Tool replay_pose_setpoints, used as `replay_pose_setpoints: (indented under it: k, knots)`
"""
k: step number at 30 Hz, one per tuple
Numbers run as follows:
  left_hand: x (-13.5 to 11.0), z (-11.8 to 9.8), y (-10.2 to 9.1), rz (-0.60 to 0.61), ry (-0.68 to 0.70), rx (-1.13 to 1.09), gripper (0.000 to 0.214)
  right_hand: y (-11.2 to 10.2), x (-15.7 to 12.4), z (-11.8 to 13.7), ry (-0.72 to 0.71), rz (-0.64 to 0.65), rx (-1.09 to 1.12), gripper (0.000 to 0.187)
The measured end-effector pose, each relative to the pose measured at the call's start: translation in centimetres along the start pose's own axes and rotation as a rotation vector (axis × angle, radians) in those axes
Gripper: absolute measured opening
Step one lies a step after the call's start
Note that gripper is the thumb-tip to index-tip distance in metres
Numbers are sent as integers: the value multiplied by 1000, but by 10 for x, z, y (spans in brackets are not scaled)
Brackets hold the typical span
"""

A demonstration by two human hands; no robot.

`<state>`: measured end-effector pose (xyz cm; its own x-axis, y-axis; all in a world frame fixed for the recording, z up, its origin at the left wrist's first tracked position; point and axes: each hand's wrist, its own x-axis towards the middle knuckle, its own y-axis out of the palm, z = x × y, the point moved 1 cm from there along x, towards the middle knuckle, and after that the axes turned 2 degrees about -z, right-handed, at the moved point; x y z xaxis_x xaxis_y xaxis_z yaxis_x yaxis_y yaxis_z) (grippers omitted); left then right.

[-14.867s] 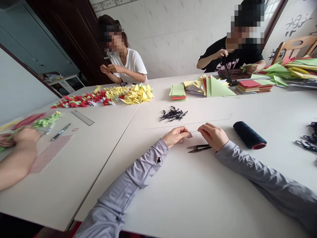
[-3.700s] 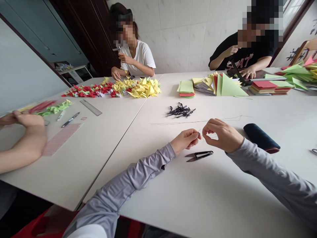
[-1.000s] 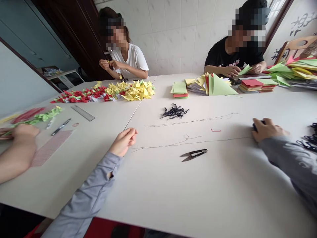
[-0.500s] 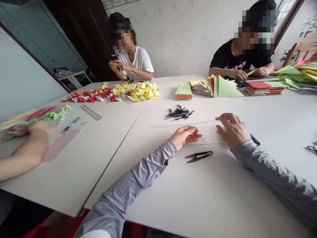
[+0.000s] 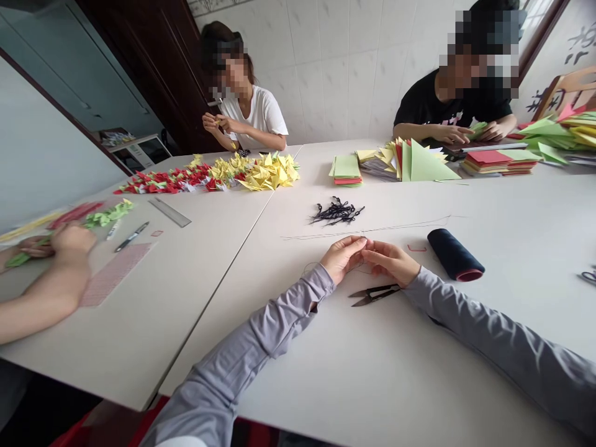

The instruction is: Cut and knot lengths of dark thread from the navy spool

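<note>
My left hand [image 5: 344, 256] is closed in a pinch on thin dark thread [image 5: 311, 267], part of which loops out beside the wrist. My right hand [image 5: 390, 261] meets it fingertip to fingertip, also pinching, and seems to be on the same thread. Just beyond the hands, long thread strands [image 5: 405, 226] lie across the table. Small black thread snips [image 5: 372, 293] rest below the hands, their handle partly behind my right wrist. A dark blue thread spool [image 5: 454, 253] lies on its side to the right. Behind the hands is a pile of knotted black cords [image 5: 336, 212].
Folded paper pieces [image 5: 261, 172] line the far left, with paper stacks [image 5: 345, 169] at the back. Two people sit opposite; another person's arm [image 5: 60, 273] reaches in at left, near a pen [image 5: 132, 236] and a ruler [image 5: 170, 212]. Scissors [image 5: 588, 275] lie at the right edge.
My right hand has moved left from over the strands to meet my left hand, uncovering the spool. My left hand has stayed nearly in place.
</note>
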<state>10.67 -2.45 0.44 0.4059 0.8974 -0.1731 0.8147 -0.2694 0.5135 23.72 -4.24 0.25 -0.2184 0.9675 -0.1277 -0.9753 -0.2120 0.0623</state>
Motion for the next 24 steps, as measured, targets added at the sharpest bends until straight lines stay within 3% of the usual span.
replay_pose_setpoints:
  k: [9, 15, 24]
  knots:
    - [0, 2, -3, -59, -23, 3, 26, -4, 5, -9, -21, 28, -101, 51]
    - [-1, 3, -4, 6, -10, 37, 27, -6, 6, -12, -27, 55, -130, 50]
    - [-3, 2, -2, 10, -10, 63, 27, -6, 6, -10, -28, 86, -149, 38]
